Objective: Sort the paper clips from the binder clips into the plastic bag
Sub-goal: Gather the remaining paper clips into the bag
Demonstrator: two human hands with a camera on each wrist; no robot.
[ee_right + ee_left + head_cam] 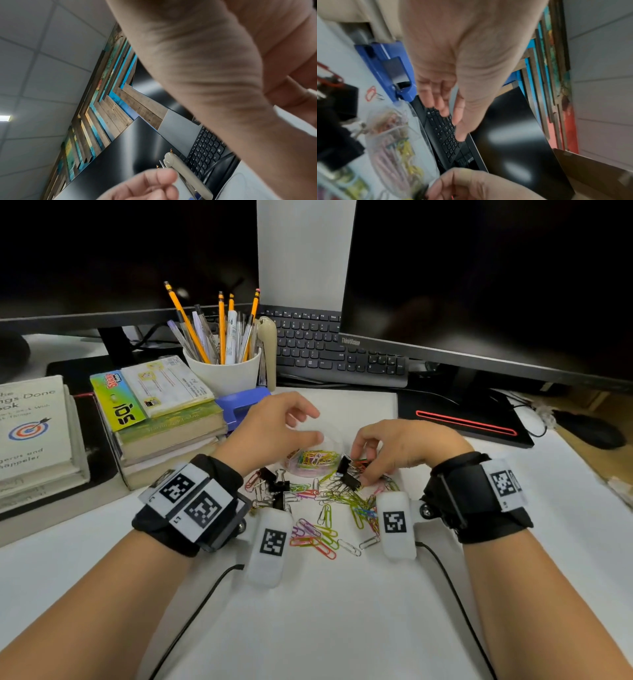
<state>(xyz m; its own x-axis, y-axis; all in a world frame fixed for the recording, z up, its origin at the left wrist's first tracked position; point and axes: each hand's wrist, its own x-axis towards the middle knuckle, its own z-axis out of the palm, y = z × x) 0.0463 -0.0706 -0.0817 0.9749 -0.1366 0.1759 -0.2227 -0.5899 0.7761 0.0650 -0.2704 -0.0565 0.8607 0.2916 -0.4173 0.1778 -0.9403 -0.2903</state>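
A clear plastic bag point(313, 458) with coloured paper clips inside lies on the white sheet between my hands; it is also in the left wrist view point(393, 136). My left hand point(310, 424) hovers just above and left of the bag with fingers point(440, 105) relaxed, holding nothing. My right hand point(361, 469) reaches down at the bag's right side, fingertips pinching paper clips next to a black binder clip point(347, 474). A loose pile of coloured paper clips point(329, 515) spreads toward me. More black binder clips point(277, 482) lie left of the pile.
A white cup of pencils and pens point(226, 371), a blue stapler point(239, 405) and stacked books point(164, 419) stand to the left. A keyboard point(335, 350), a monitor base point(466, 419) and a mouse point(589, 433) lie behind and to the right.
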